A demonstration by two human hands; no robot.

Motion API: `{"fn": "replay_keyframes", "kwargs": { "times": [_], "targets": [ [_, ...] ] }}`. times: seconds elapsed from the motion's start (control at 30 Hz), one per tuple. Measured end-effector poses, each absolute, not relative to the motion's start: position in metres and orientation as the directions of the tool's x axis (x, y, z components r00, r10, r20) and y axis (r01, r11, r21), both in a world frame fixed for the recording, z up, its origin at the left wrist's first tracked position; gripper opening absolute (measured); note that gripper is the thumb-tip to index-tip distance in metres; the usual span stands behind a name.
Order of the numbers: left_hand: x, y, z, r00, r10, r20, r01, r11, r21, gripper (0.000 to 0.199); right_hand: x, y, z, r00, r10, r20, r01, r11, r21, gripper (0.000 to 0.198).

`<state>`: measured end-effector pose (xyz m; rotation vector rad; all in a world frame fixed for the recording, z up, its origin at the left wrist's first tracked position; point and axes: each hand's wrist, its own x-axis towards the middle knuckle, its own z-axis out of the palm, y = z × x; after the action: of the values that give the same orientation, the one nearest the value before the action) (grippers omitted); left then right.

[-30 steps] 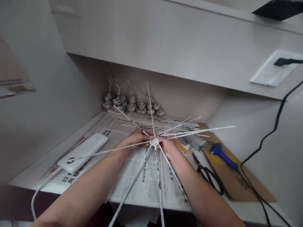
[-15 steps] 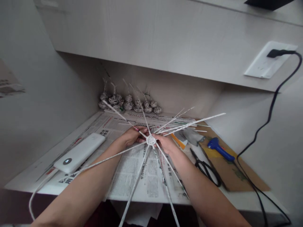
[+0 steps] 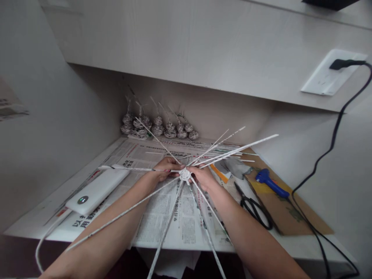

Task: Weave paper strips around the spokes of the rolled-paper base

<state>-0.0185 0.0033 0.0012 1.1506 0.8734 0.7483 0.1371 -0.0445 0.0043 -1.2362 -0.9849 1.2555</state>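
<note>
Gripping pink-marked spoke (image 3: pixel 139 169): left hand (image 3: pixel 165 164). Right hand (image 3: pixel 204 176) pinches woven hub (image 3: pixel 185 175), held between hands. Spoke now near level, pointing out left of hands; 0.5 s ago angled up. Suggests work advancing round hub.

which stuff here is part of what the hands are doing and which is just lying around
In use, by the look of it:
- woven piece with spokes, held by the left hand and right hand
- perhaps the loose rods behind, as similar material

Apparently just lying about:
- black scissors
- blue tool
- white device
- cardboard
</note>
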Motion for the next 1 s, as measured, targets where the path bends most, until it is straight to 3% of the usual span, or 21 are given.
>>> {"fn": "replay_keyframes", "kwargs": {
  "times": [0.4, 0.73, 1.0],
  "targets": [
    [-0.019, 0.003, 0.004, 0.483, 0.841, -0.245, 0.022, 0.268, 0.963, 0.043, 0.143, -0.042, -0.008, 0.074, 0.997, 0.007, 0.008, 0.007, -1.0, 0.013],
    [-0.018, 0.002, 0.007, 0.516, 0.811, -0.275, 0.019, 0.31, 0.951, 0.035, 0.145, -0.041, 0.004, 0.09, 0.969, -0.23, -0.098, -0.221, -0.97, 0.03],
    [-0.017, 0.007, 0.002, 0.404, 0.882, -0.243, -0.025, 0.276, 0.961, 0.024, 0.146, -0.04, 0.004, 0.21, 0.972, -0.109, -0.106, -0.088, -0.99, 0.039]
  ]
}}
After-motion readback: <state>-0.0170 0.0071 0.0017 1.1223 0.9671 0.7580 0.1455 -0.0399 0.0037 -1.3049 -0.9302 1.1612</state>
